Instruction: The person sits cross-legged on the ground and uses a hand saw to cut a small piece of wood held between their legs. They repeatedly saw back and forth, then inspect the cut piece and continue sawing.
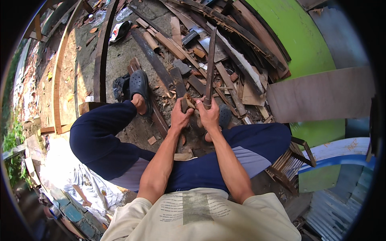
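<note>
Both hands are close together between my knees, at the middle of the view. In my right hand (209,115) is a machete (211,66), its long dark blade pointing away from me and tilted slightly right. My left hand (181,115) is closed on a small piece of wood (189,101), pale on one side with a rough brown end. Its tip lies beside my right thumb, left of the blade's base. My fingers partly hide the wood and the machete's handle.
Scrap planks (173,44) and broken wood cover the ground ahead and to the right. My clog-shod left foot (139,84) stands left of the hands. A green panel (305,36) and a grey-brown board (321,94) lie right. Curved timbers (103,52) rise at left.
</note>
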The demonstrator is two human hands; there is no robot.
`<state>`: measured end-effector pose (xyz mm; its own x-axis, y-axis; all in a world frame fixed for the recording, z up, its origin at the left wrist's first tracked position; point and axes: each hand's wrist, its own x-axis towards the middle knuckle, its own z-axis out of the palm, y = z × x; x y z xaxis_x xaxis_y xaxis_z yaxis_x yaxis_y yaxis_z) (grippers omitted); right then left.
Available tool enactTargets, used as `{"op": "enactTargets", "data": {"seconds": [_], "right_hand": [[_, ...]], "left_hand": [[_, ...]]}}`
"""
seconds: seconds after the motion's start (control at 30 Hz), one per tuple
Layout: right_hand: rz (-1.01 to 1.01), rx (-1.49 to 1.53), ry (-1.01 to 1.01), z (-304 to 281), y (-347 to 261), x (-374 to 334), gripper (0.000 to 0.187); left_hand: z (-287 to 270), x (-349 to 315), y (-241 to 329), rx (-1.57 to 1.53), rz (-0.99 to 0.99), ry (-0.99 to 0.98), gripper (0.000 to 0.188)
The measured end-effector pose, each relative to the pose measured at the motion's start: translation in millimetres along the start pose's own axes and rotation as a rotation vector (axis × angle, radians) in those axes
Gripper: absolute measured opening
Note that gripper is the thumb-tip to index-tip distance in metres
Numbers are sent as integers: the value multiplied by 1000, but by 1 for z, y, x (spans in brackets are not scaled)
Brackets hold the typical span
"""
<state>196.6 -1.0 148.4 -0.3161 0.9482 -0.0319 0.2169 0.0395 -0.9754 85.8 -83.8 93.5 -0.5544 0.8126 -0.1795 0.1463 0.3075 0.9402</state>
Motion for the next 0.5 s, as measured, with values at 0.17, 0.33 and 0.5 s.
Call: {"op": "enactTargets", "data": {"seconds": [0.17,0.33,0.5], "right_hand": [[18,-259,-158,-23,-22,-14,27],[-66,-426,-211,-24,-23,-31,32],[-41,-267,-143,-19,-32,-35,34]], "left_hand": [[-8,21,2,-10,-20,199,105],[-17,36,18,84,-194,126,105],[-23,32,38,120,-262,191,104]]}}
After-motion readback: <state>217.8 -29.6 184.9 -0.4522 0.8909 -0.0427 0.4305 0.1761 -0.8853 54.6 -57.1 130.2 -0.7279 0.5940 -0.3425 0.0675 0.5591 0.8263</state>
